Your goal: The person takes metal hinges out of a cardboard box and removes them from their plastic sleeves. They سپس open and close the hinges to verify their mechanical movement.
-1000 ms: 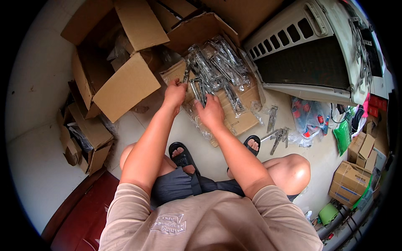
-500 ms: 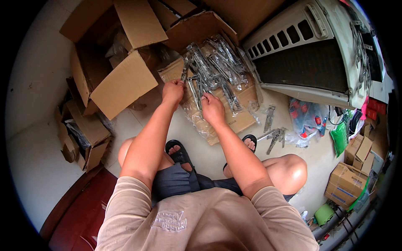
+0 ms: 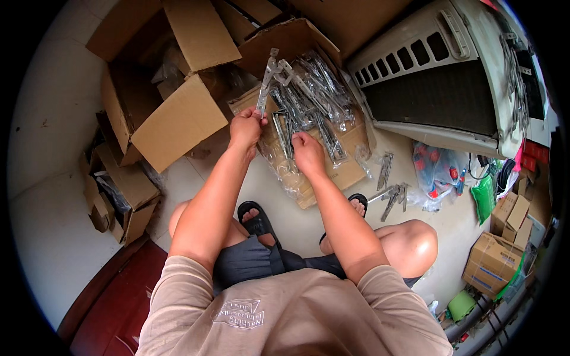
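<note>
- Left hand (image 3: 246, 126): I have its fingers clenched around the lower end of a metal bracket (image 3: 265, 83), a long, silver, hinged piece that stands nearly upright above the fist, its top tilted a little to the right.
- Right hand (image 3: 307, 151): it rests on the clear plastic wrapping (image 3: 284, 172) just below the heap; the fingers are curled down onto the wrapping and a bracket under it, but I cannot tell whether they grip anything.
- Heap of brackets (image 3: 314, 98): many like silver pieces, some in clear bags, lying crossed over one another on a flattened cardboard sheet (image 3: 350, 169) on the floor, directly ahead of both hands.
- Open cardboard box (image 3: 172, 101): left of the heap, flaps spread, crumpled plastic showing inside; it stands close beside the left hand.
- Smaller cardboard boxes (image 3: 119, 196): at the far left, by my left knee, one holding dark bagged items.
- Loose brackets (image 3: 389, 190): a few lying bare on the tiled floor (image 3: 53, 237) to the right of the cardboard sheet, near my right foot.
- White air-conditioner housing (image 3: 439, 77): lying at the upper right, its grille and dark panel facing up, just beyond the heap.
- Clear bag with red and blue items (image 3: 439, 175): on the floor below the housing.
- Brown cartons (image 3: 496, 261): stacked at the right edge, well apart from the hands.
- Black sandals (image 3: 256, 219): on my feet, between my knees, just below the cardboard sheet.
</note>
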The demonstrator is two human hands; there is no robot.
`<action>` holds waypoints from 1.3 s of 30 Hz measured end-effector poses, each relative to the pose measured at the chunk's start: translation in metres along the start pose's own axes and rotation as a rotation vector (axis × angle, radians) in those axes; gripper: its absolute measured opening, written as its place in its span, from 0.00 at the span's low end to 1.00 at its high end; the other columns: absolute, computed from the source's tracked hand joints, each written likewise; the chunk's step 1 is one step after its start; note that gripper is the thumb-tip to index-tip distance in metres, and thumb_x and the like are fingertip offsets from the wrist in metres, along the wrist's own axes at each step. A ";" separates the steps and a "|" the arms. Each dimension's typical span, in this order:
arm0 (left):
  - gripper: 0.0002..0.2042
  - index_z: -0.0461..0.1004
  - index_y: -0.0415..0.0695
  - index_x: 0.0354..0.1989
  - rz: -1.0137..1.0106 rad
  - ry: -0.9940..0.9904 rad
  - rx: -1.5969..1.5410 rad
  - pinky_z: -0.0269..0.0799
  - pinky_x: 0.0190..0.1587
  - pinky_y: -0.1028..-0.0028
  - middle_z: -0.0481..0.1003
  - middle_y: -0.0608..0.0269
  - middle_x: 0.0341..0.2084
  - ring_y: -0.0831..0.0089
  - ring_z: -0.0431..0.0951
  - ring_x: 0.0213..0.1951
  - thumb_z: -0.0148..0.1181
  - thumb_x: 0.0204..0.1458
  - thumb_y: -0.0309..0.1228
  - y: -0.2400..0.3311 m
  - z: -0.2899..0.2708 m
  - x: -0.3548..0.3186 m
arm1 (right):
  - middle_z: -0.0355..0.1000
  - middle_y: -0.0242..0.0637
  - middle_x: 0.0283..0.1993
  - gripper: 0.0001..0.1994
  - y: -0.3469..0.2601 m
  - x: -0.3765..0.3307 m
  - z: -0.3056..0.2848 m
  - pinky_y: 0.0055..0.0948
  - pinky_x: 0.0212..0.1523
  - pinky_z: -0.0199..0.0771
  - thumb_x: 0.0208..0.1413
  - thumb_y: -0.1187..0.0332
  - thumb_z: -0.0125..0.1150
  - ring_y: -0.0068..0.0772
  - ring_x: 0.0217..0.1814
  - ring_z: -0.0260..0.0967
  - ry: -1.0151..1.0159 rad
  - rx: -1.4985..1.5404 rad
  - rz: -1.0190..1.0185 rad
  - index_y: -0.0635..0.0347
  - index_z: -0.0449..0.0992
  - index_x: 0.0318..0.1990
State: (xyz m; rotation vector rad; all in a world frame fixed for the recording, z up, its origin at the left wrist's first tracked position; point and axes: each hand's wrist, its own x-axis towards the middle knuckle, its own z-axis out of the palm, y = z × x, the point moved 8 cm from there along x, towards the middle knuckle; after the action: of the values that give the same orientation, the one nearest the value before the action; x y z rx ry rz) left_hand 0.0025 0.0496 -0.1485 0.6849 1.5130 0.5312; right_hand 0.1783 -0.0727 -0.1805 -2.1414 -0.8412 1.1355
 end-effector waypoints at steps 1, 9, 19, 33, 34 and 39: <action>0.11 0.78 0.42 0.56 0.002 -0.014 0.005 0.65 0.31 0.80 0.81 0.71 0.37 0.85 0.74 0.31 0.53 0.72 0.31 0.002 0.002 -0.002 | 0.81 0.52 0.51 0.18 0.001 0.001 0.000 0.47 0.56 0.76 0.67 0.55 0.56 0.58 0.55 0.77 0.006 -0.009 0.001 0.58 0.84 0.49; 0.12 0.78 0.44 0.57 0.031 -0.086 0.015 0.63 0.34 0.80 0.80 0.75 0.40 0.86 0.71 0.33 0.52 0.73 0.32 0.006 0.009 -0.008 | 0.82 0.50 0.48 0.17 0.006 0.005 0.002 0.44 0.52 0.78 0.65 0.55 0.62 0.52 0.51 0.80 -0.049 -0.037 0.054 0.59 0.83 0.47; 0.09 0.78 0.45 0.52 -0.025 -0.040 -0.028 0.66 0.36 0.79 0.80 0.73 0.37 0.85 0.74 0.33 0.51 0.72 0.31 0.003 0.006 -0.010 | 0.83 0.45 0.45 0.23 0.007 0.010 0.008 0.43 0.51 0.79 0.59 0.59 0.70 0.48 0.49 0.81 -0.028 -0.109 0.010 0.63 0.79 0.56; 0.06 0.75 0.45 0.46 -0.110 0.005 0.040 0.72 0.35 0.77 0.81 0.69 0.37 0.81 0.78 0.34 0.53 0.71 0.30 -0.037 0.001 0.004 | 0.82 0.46 0.46 0.24 0.027 0.024 0.032 0.36 0.53 0.78 0.52 0.68 0.69 0.42 0.50 0.80 -0.285 0.090 0.185 0.68 0.78 0.57; 0.05 0.75 0.45 0.46 -0.108 0.010 0.042 0.73 0.35 0.77 0.81 0.69 0.37 0.81 0.78 0.34 0.53 0.71 0.30 -0.039 0.001 0.004 | 0.82 0.44 0.46 0.23 0.031 0.026 0.031 0.35 0.52 0.78 0.51 0.69 0.69 0.40 0.49 0.80 -0.241 0.195 0.229 0.68 0.78 0.56; 0.05 0.75 0.45 0.48 -0.113 0.031 0.042 0.74 0.35 0.75 0.81 0.70 0.37 0.80 0.79 0.34 0.54 0.69 0.29 -0.045 -0.005 0.003 | 0.79 0.42 0.49 0.26 0.024 0.019 0.030 0.32 0.54 0.76 0.51 0.74 0.68 0.37 0.50 0.76 -0.212 0.484 0.383 0.66 0.75 0.60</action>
State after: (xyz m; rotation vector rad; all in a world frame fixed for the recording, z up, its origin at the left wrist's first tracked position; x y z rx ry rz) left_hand -0.0067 0.0198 -0.1812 0.6217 1.5856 0.4275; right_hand 0.1672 -0.0679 -0.2215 -1.8305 -0.1970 1.5912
